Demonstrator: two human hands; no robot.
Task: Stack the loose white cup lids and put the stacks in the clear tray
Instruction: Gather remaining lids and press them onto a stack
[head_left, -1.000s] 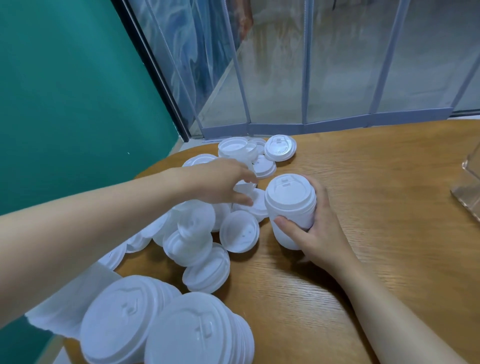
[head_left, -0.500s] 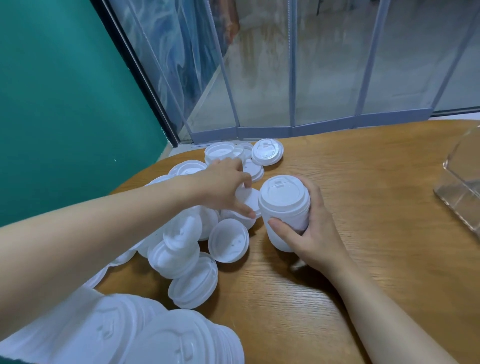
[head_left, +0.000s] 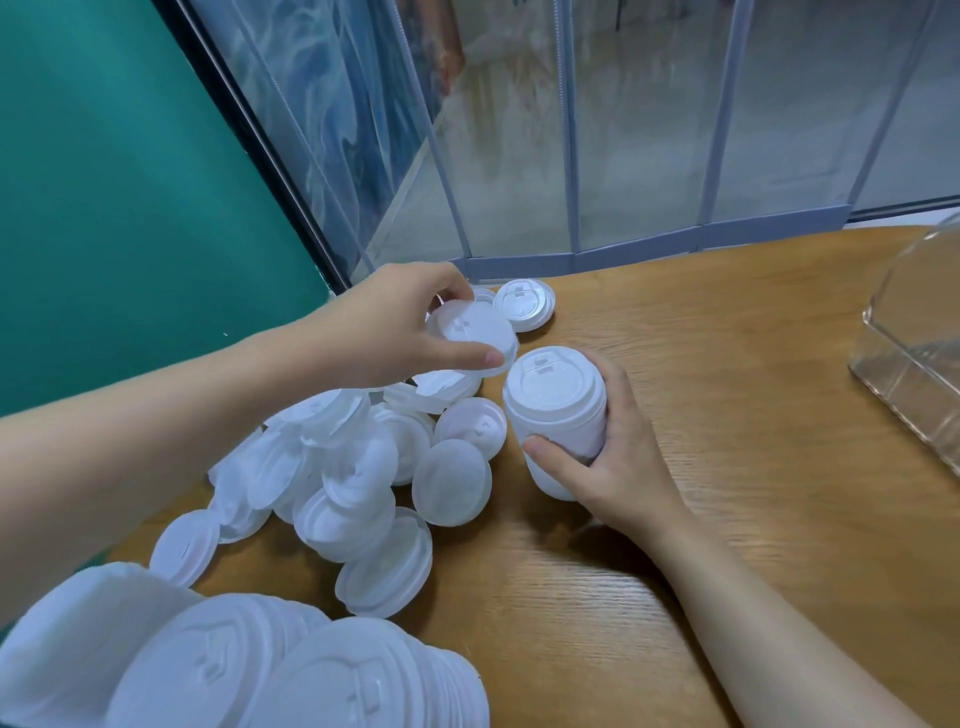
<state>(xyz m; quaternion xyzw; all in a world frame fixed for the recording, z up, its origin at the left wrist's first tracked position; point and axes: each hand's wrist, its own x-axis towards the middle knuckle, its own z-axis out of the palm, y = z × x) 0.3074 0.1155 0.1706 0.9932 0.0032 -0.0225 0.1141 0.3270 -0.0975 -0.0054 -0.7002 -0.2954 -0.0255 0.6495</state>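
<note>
My left hand pinches a white lid, lifted above the pile of loose white lids on the wooden table. Just right of that lid, my right hand grips an upright stack of lids that stands on the table. The clear tray sits at the table's right edge, cut off by the frame. I cannot tell what it holds.
Two lying stacks of lids fill the lower left corner. Another lid lies at the table's far edge. A teal wall stands to the left and glass panels behind.
My left hand has taken a lid out of the pile and raised it toward the stack. My right hand keeps hold of the stack. The camera has turned, showing more of the tray.
</note>
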